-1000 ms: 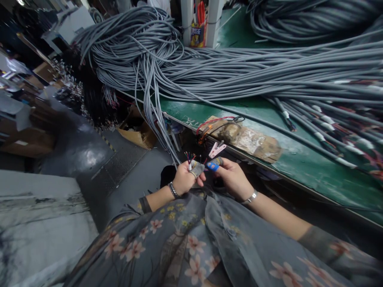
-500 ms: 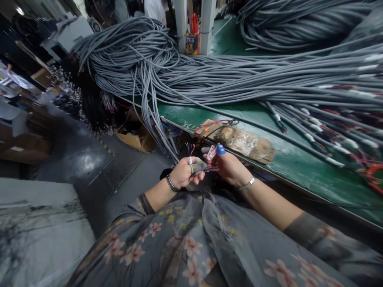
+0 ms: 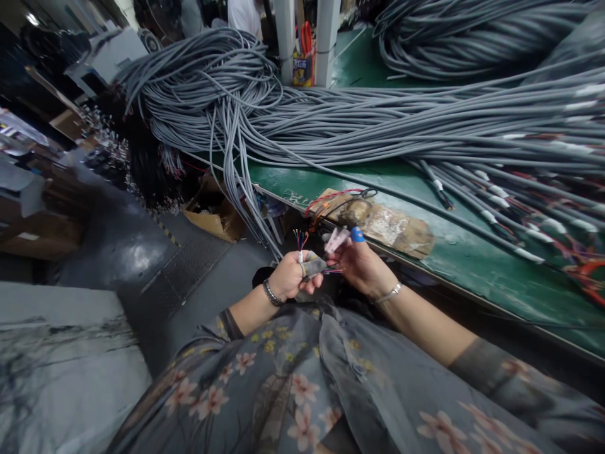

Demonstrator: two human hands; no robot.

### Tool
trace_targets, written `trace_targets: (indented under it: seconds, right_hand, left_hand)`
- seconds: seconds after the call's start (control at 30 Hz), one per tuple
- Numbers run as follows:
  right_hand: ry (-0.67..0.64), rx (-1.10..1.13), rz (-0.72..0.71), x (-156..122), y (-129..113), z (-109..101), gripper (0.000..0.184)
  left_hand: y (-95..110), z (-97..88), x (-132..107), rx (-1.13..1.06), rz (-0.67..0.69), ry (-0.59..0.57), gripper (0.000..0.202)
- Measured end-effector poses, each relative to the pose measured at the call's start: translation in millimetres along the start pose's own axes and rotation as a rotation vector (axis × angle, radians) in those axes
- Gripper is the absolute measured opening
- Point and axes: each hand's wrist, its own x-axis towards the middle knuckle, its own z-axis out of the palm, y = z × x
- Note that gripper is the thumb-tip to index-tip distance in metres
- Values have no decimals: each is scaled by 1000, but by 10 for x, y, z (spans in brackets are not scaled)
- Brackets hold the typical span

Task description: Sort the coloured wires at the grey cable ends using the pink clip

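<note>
My left hand (image 3: 289, 277) is closed around the end of a grey cable, its thin coloured wires (image 3: 299, 239) fanning upward from the fist. A grey cot covers the thumb. My right hand (image 3: 360, 263) sits just to the right, fingers curled around a small pink tool (image 3: 336, 239), with a blue cot on one fingertip (image 3: 357, 235). A few thin wires stretch between the two hands. Both hands hover in front of the green bench edge (image 3: 302, 183), above my lap.
A huge pile of grey cables (image 3: 378, 120) covers the green bench and several hang over its edge to the floor. A taped cardboard pad (image 3: 387, 224) with red and black wires lies on the bench. A cardboard box (image 3: 215, 211) sits on the floor.
My right hand rose from beside the left hand to the pink tool at the bench edge and took it. The view shifted slightly downward. The left hand kept its grip.
</note>
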Motion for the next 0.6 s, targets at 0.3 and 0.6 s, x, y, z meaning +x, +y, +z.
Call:
trace_targets:
  seconds: [0.3,0.6]
  right_hand:
    - [-2,13,30,-34,-48,-32,28]
    - [-31,-66,-47,-37,-53,25,37]
  left_hand:
    - [-96,150,-185,1,108,68,52]
    - [-35,175,-95,-107,130,170,53]
